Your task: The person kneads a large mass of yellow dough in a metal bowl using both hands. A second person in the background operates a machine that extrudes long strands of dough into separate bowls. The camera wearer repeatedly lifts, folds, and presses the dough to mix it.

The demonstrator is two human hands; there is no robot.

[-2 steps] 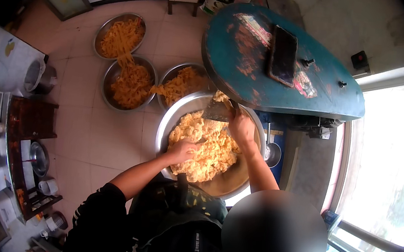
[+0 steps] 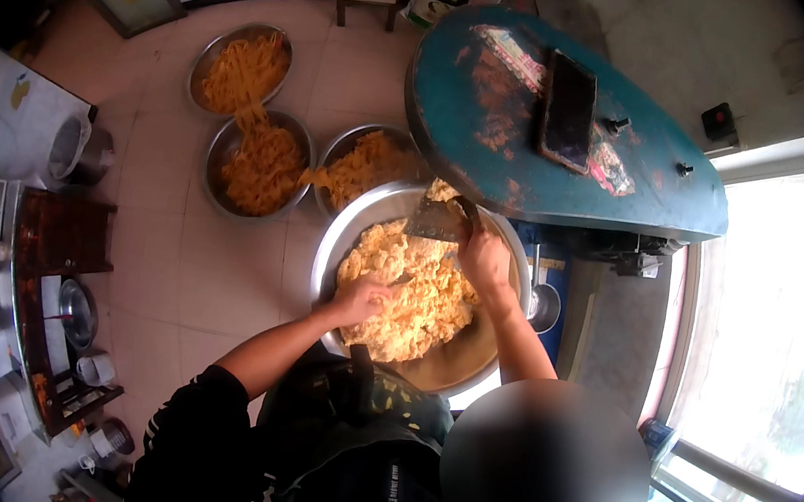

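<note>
A wide steel basin [image 2: 325, 260] in front of me holds a heap of lumpy pale-yellow dough [image 2: 426, 304]. My right hand [image 2: 486, 258] is closed round the handle of a broad, dark-bladed cleaver [image 2: 436, 221], held over the far part of the basin. Beyond the blade, a clump of dough [image 2: 442, 192] shows near the basin's far rim. On the left of the heap, my left hand [image 2: 360, 301] presses into the dough with its fingers curled in; the fingertips are partly hidden there.
A teal machine housing [image 2: 493, 162] with worn paint overhangs the basin's far right, a phone [image 2: 569, 111] lying on top. Three steel bowls of orange-yellow strips [image 2: 261, 169] stand on the tiled floor beyond. A dark wooden cabinet [image 2: 62, 239] is at left, a small saucepan [image 2: 543, 309] at right.
</note>
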